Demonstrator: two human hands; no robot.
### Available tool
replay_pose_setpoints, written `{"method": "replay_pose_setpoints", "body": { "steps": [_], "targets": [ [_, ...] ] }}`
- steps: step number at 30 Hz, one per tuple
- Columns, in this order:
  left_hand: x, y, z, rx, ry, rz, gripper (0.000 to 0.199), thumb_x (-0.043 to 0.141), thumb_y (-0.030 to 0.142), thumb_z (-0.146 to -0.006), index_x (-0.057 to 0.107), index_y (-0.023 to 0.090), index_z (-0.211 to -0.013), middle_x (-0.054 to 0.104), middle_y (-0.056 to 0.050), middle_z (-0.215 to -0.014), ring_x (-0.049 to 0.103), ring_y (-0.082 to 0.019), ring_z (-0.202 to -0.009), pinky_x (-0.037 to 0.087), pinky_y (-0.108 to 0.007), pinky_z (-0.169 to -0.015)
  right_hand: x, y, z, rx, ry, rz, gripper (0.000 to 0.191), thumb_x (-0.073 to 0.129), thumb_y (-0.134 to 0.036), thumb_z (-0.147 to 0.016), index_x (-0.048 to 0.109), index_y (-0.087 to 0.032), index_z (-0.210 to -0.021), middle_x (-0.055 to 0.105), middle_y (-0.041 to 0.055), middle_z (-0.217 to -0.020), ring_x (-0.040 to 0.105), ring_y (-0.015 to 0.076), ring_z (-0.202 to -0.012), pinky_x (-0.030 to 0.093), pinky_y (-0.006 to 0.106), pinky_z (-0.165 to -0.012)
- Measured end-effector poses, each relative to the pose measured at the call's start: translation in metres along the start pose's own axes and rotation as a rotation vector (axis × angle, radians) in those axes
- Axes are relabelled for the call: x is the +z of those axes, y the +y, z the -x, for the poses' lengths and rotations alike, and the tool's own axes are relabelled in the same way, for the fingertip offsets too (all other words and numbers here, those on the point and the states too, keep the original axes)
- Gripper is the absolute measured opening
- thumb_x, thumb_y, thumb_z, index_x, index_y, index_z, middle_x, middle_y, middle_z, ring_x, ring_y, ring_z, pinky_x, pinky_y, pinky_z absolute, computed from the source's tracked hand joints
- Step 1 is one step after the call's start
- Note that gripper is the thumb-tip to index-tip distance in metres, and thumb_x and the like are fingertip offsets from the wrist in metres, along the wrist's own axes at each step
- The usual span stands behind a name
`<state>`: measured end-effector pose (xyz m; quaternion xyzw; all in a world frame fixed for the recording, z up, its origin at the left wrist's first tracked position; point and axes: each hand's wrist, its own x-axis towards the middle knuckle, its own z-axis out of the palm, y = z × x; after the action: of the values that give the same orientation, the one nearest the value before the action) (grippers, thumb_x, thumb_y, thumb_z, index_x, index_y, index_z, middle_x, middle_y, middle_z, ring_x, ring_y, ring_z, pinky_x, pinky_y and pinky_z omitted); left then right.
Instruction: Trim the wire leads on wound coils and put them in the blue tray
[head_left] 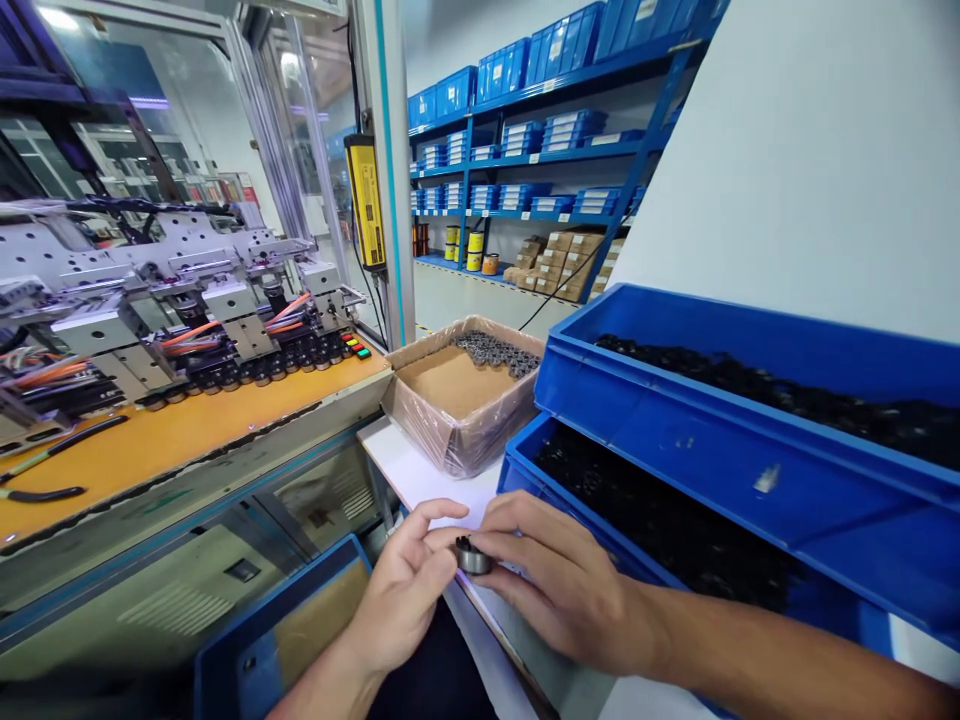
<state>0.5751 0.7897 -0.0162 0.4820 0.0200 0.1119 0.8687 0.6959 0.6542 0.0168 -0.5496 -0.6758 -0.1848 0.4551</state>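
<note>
Between my two hands is a small round metal ring part (474, 557) with a black toothed piece showing at its top. My left hand (409, 580) grips it from the left, thumb at its near side. From the right, my right hand (559, 575) pinches the same part, its fingers over the top and side. The fingers hide part of it. Both hands are above the edge of a white table (405, 465). Just beyond stands a plastic-lined cardboard box (457, 440) with many grey metal parts (499, 350) at its far side.
Two stacked blue bins (712, 450) of small black parts rise at the right. On the left, a machine (225, 300) has a row of round parts (262, 370) on an orange bench (187, 430), with pliers (67, 450). Below is a blue crate (206, 670). Blue shelves (517, 95) stand behind.
</note>
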Motion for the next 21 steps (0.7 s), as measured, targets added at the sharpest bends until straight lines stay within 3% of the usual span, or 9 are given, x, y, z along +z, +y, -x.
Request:
{"method": "replay_pose_setpoints", "body": {
  "steps": [3, 6, 9, 11, 13, 17, 21],
  "targets": [
    [0.000, 0.002, 0.003, 0.067, 0.004, -0.205, 0.033, 0.075, 0.041, -0.083, 0.064, 0.021, -0.107, 0.067, -0.003, -0.089, 0.057, -0.012, -0.079, 0.043, -0.024, -0.076, 0.002, -0.002, 0.002, 0.004, -0.002, 0.012, 0.016, 0.054, -0.010, -0.095, 0.062, -0.009, -0.108, 0.063, 0.0092, -0.087, 0.062, 0.0179, -0.083, 0.059, 0.032, -0.072],
    [0.001, 0.006, 0.005, 0.062, 0.076, -0.340, 0.031, 0.078, 0.040, -0.078, 0.064, 0.017, -0.095, 0.062, -0.001, -0.076, 0.055, -0.012, -0.072, 0.044, -0.023, -0.069, 0.004, -0.001, 0.003, 0.013, -0.057, 0.043, 0.013, 0.053, -0.012, -0.096, 0.062, -0.010, -0.105, 0.065, 0.0093, -0.090, 0.064, 0.0178, -0.085, 0.060, 0.031, -0.075],
    [-0.009, 0.027, -0.002, 0.143, 0.191, -0.767, 0.025, 0.073, 0.036, -0.080, 0.069, 0.016, -0.094, 0.068, -0.004, -0.076, 0.061, -0.015, -0.069, 0.049, -0.025, -0.067, -0.001, 0.013, 0.006, -0.007, -0.106, 0.171, 0.021, 0.058, -0.025, -0.097, 0.062, -0.011, -0.112, 0.068, 0.0117, -0.100, 0.067, 0.0197, -0.094, 0.060, 0.030, -0.082],
    [-0.031, 0.057, -0.011, 0.203, 0.335, -1.101, 0.015, 0.071, 0.028, -0.080, 0.073, 0.017, -0.091, 0.075, -0.007, -0.086, 0.067, -0.018, -0.078, 0.053, -0.029, -0.075, -0.010, 0.031, 0.009, -0.037, -0.094, 0.267, 0.028, 0.060, -0.034, -0.096, 0.064, -0.013, -0.114, 0.069, 0.0118, -0.104, 0.069, 0.0210, -0.094, 0.060, 0.030, -0.082],
    [-0.063, 0.097, -0.021, 0.222, 0.496, -1.246, 0.009, 0.070, 0.023, -0.081, 0.074, 0.018, -0.088, 0.076, -0.007, -0.094, 0.069, -0.021, -0.089, 0.053, -0.034, -0.086, -0.021, 0.054, 0.015, -0.024, -0.077, 0.329, 0.029, 0.059, -0.041, -0.096, 0.066, -0.017, -0.110, 0.071, 0.0101, -0.101, 0.071, 0.0218, -0.089, 0.061, 0.031, -0.079],
    [-0.138, 0.173, -0.041, 0.109, 0.820, -1.484, 0.015, 0.069, 0.028, -0.086, 0.069, 0.014, -0.089, 0.072, -0.008, -0.100, 0.066, -0.021, -0.096, 0.051, -0.043, -0.092, -0.038, 0.104, 0.040, 0.158, -0.074, 0.394, 0.041, 0.052, -0.056, -0.095, 0.071, -0.020, -0.095, 0.073, 0.0082, -0.094, 0.073, 0.0243, -0.081, 0.062, 0.035, -0.073],
    [-0.183, 0.206, -0.053, -0.058, 0.984, -1.621, 0.023, 0.064, 0.035, -0.092, 0.067, 0.013, -0.097, 0.070, -0.006, -0.103, 0.067, -0.020, -0.096, 0.054, -0.044, -0.090, -0.050, 0.143, 0.070, 0.359, -0.178, 0.385, 0.060, 0.044, -0.071, -0.091, 0.074, -0.020, -0.084, 0.075, 0.0081, -0.083, 0.074, 0.0261, -0.075, 0.063, 0.035, -0.066]
  ]
}}
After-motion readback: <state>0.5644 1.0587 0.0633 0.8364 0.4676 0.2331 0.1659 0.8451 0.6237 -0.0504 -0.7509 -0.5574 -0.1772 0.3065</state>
